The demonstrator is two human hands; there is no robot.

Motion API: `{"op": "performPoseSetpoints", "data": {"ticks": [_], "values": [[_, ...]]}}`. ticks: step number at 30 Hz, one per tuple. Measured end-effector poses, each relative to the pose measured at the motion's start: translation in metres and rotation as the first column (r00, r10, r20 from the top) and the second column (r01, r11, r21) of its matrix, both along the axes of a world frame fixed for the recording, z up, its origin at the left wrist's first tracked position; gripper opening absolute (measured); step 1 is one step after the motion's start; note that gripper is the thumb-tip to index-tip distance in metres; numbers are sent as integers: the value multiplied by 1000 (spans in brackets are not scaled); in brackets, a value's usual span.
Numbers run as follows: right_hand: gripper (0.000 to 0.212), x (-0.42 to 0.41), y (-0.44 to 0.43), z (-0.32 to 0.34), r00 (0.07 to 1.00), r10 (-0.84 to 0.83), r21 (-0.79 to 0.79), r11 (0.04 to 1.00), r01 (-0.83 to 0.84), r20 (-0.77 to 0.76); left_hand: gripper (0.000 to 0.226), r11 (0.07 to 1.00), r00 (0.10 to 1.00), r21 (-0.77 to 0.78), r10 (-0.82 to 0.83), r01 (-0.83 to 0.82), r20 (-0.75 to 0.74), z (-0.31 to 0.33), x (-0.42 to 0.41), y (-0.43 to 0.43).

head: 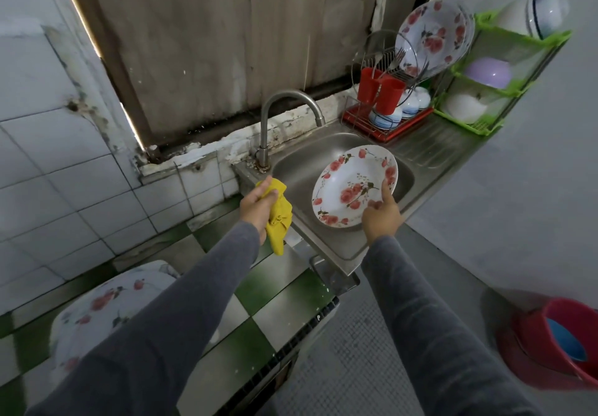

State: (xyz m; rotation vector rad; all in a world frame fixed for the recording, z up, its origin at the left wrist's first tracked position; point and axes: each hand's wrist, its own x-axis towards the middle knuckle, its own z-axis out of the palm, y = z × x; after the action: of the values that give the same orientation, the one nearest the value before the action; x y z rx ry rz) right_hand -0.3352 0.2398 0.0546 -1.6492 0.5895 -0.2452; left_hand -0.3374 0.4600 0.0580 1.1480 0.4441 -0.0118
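**One hand on a tilted plate above a steel sink**

The sink (291, 169) is the biggest danger here, because it is hard steel and lies directly under the work. If the plate (349, 185) slips, I judge it falls into the basin or onto the front edge, and it may chip or break. The tap (284, 98) curves over the basin to the upper left of the plate. The rack (388, 124) stands behind it with more dishes. A wide swing of the plate could knock either of them.

The plate is in the air over the right half of the basin, with its lower rim near the front edge of the sink. It is tilted, and its flowered face looks up and toward the person. It is round, so it has no true long axis. Seen from the head camera it is an oval that runs from lower left to upper right.

The cloth (278, 218) is apart from the plate, to the left, above the sink's left corner. One end hangs loose below the fist and could drag if the wiping is hasty.

The right hand (382, 218) grips the plate only at its lower right rim. The thumb and one finger lie on the face, and the other fingers are hidden behind it. One such grip on a possibly wet rim is weak, I think. The left hand (255, 208) has its fingers curled tightly around the bunched cloth.
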Motion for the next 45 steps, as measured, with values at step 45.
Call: {"op": "performPoseSetpoints", "data": {"ticks": [45], "values": [[59,-117,272,-2,479,875,4,480,-878,67,67,84,989,991,98,104,-112,-31,-131,199]]}}
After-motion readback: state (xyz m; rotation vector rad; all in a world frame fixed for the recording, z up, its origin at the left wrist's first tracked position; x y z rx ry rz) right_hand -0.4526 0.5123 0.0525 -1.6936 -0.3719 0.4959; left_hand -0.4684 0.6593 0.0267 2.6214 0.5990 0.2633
